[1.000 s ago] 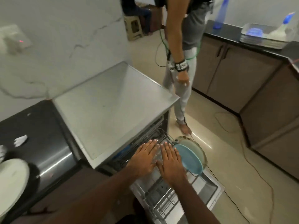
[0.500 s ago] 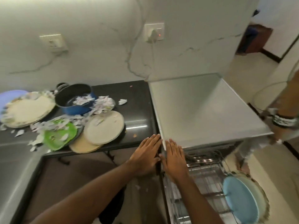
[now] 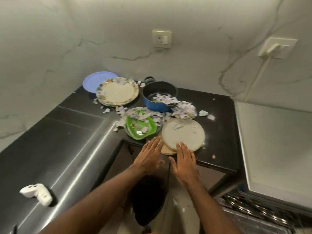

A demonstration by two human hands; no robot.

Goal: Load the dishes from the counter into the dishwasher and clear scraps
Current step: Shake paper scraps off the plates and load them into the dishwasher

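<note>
At the far left a white game controller (image 3: pixel 36 194) lies on the counter (image 3: pixel 221 125), well away from the dishes. The dishes sit in the back corner. First comes a purple plate (image 3: pixel 96 81), partly under a flowered plate (image 3: pixel 117 92). Both look hard and smooth, so they may slip and could break if dropped.

Next is a green plate (image 3: pixel 140 127) with torn paper scraps (image 3: pixel 143 115) on it. It looks like light plastic. I think the scraps should be tipped off first, and the plate held level until then.

The left hand (image 3: pixel 148 157) is flat, with its fingers (image 3: pixel 154 144) straight and spread. It holds nothing. Its tips are just beside the green plate, near a tan plate (image 3: pixel 166 150).

Behind is a blue pot (image 3: pixel 159 95) with more scraps inside. It is likely the heaviest thing here and may need two hands on its rim.

The white plate (image 3: pixel 183 135) lies on top of the tan plate at the front edge of the counter. It is the nearest dish. It looks stiff and slick, so a good hold would be thumb on top and fingers under the near rim.

The right hand (image 3: pixel 184 162) is flat too, holding nothing. Its fingers (image 3: pixel 183 147) reach that rim, but I cannot tell if they touch it.

At the far right is the dishwasher (image 3: pixel 270 141), with its rack (image 3: pixel 253 211) pulled out below.
</note>
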